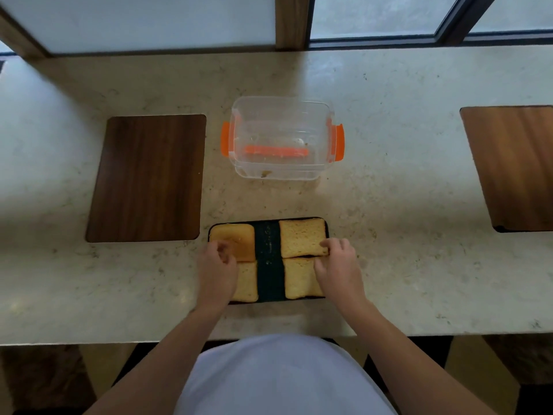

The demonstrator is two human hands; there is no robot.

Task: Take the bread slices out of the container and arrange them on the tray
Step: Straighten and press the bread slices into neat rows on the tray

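Observation:
A dark tray lies near the counter's front edge with bread slices at its corners: far left, far right, near left and near right. My left hand hovers over the left slices with fingers curled, holding nothing visible. The fingertips of my right hand rest on the near edge of the far right slice. Behind the tray stands the clear container with orange clips, holding only crumbs.
A dark wooden board lies to the left of the container. Another wooden board sits at the far right. Window frames run along the back of the marble counter. The counter's front edge is close to my body.

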